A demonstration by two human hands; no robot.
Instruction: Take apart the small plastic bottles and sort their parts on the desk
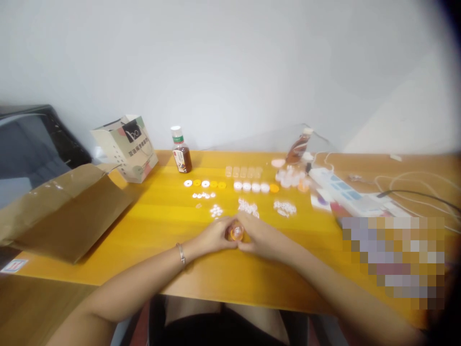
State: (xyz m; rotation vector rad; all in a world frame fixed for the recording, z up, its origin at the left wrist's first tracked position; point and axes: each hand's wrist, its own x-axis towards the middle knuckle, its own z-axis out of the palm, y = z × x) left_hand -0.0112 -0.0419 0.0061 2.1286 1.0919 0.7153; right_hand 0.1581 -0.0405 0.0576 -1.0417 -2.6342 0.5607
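Observation:
My left hand (215, 236) and my right hand (257, 238) meet at the table's near middle, fingers curled round a small round container (236, 233) with an orange part. Something pale shows in its middle, too blurred to name. A bracelet circles my left wrist. Just beyond my hands lie small piles of white pieces: a left pile (216, 211), a middle pile (248, 207) and a right pile (285, 208). Behind these run a left row of white and orange round caps (205, 183) and a right row of similar caps (251, 187). Several small clear containers (244, 172) stand farther back.
A brown paper bag (68, 211) lies at the left, with a printed carton bag (131, 149) behind it. A dark sauce bottle (182, 156) and a brown drink bottle (298, 149) stand at the back. White power strips (340, 187) and cables occupy the right.

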